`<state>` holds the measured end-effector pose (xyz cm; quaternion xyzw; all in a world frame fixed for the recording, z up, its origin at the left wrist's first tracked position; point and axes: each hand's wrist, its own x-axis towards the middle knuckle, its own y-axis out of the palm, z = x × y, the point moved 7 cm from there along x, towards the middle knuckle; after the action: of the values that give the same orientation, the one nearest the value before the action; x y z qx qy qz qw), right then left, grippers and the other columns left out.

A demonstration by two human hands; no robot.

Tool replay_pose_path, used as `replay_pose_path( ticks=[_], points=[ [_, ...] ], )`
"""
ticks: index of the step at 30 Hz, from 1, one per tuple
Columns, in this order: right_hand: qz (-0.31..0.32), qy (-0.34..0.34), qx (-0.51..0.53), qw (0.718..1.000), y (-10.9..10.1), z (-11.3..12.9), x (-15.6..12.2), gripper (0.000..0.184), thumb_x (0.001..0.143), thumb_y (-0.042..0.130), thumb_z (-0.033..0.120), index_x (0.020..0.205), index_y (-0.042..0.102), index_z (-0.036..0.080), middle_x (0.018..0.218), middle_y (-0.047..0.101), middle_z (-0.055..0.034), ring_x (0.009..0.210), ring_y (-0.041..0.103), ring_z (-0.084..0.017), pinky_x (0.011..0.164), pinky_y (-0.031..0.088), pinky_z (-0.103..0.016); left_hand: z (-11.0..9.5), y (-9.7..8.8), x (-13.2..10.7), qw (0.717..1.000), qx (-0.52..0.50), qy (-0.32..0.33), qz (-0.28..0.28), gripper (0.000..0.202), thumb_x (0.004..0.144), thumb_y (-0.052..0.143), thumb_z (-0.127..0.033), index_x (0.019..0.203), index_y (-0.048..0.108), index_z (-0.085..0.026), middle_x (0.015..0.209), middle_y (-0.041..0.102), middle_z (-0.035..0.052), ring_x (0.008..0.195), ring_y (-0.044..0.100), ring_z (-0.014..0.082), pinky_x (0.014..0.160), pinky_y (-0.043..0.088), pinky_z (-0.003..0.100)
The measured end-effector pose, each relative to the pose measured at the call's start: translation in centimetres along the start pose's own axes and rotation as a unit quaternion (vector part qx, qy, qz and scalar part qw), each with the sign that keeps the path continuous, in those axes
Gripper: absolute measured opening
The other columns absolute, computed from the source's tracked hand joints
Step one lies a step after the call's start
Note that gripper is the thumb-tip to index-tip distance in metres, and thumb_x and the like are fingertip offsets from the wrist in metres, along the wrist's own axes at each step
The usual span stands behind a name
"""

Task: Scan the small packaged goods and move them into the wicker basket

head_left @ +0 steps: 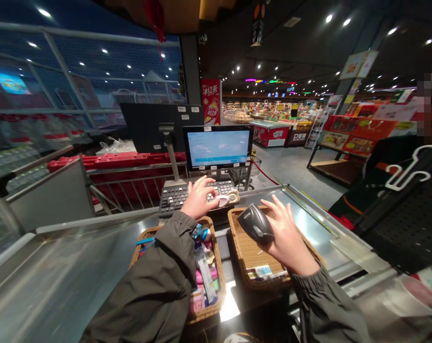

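Observation:
My left hand (200, 196) is over the right part of a black keyboard (175, 196), its thumb and fingers closed around a small pale item (224, 200) with a beige ring-shaped end. I cannot make out what kind of item it is. In my right hand (286, 233) is a black barcode scanner (256, 225), tilted with its head toward the left hand; some fingers stretch out past it. Below the scanner lies a wicker basket (242, 247) with a few flat packages. Another wicker basket (220, 286), partly hidden by my left sleeve, holds several small colourful packaged goods.
Behind the keyboard stands a lit monitor (218, 146), with a second dark screen (162, 127) seen from its back. Metal counter surfaces (80, 267) extend to both sides. White hangers (408, 169) hang at the right. A cart with red goods (137, 164) is beyond the counter.

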<state>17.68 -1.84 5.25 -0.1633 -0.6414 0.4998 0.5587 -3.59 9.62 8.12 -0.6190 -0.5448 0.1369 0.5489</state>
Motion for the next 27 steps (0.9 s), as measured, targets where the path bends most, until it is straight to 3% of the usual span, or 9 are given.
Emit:
replay_pose_path(
  ticks=[14, 27],
  points=[
    [0.026, -0.018, 0.032, 0.999, 3.3, 1.9, 3.0, 0.041, 0.073, 0.059, 0.023, 0.113, 0.064, 0.018, 0.141, 0.048, -0.0180, 0.144, 0.024, -0.041, 0.110, 0.016, -0.074, 3.0, -0.9, -1.2, 0.999, 0.005, -0.032, -0.005, 0.008, 0.078, 0.062, -0.028, 0.073, 0.062, -0.021, 0.132, 0.058, 0.0038, 0.139, 0.036, 0.0299, 0.112, 0.013, 0.069],
    [0.025, -0.024, 0.031, 0.999, 3.9, 3.3, 2.6, 0.041, 0.074, 0.059, 0.023, 0.115, 0.062, 0.019, 0.143, 0.046, -0.0168, 0.144, 0.025, -0.041, 0.109, 0.016, -0.076, 6.1, -1.6, -2.9, 0.999, 0.015, -0.042, 0.007, 0.011, 0.079, 0.061, -0.032, 0.074, 0.064, -0.022, 0.134, 0.057, 0.0044, 0.140, 0.034, 0.0316, 0.112, 0.012, 0.068]
  ],
)
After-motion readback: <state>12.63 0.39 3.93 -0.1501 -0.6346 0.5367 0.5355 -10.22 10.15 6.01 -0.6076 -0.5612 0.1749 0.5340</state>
